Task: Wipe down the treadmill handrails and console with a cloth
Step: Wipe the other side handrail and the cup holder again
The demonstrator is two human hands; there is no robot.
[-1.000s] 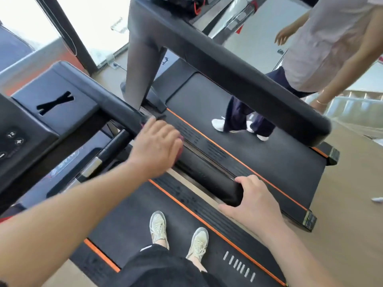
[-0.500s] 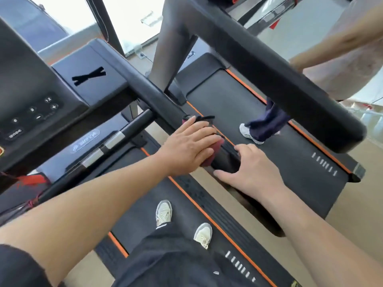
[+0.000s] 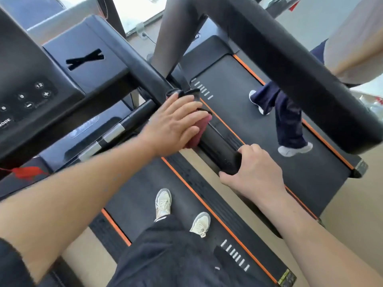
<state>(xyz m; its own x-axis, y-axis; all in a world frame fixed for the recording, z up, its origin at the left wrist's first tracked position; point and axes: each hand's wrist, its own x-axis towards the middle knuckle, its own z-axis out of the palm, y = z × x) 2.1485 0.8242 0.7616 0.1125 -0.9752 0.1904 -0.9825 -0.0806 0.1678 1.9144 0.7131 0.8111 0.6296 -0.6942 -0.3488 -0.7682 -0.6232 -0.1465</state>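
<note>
Diagonally down-right, handrail (image 3: 219,146) under cloth (image 3: 199,133) and flat left hand (image 3: 176,125) (right hand (image 3: 257,172) curled round its end).

count: 2 treadmills (image 3: 134,208) (image 3: 238,121), 1 console (image 3: 27,100), 1 handrail (image 3: 219,146) in the grip, 1 pink cloth (image 3: 202,129) just above it, 2 hands (image 3: 176,123) (image 3: 255,172), 4 sneakers (image 3: 163,201) (image 3: 201,223) (image 3: 294,150) (image 3: 259,102)

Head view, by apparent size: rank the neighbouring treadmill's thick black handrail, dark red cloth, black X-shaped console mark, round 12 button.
1. Thick black handrail, largest by far.
2. Black X-shaped mark and dark red cloth: alike; the left hand covers most of the cloth.
3. Round 12 button.
</note>
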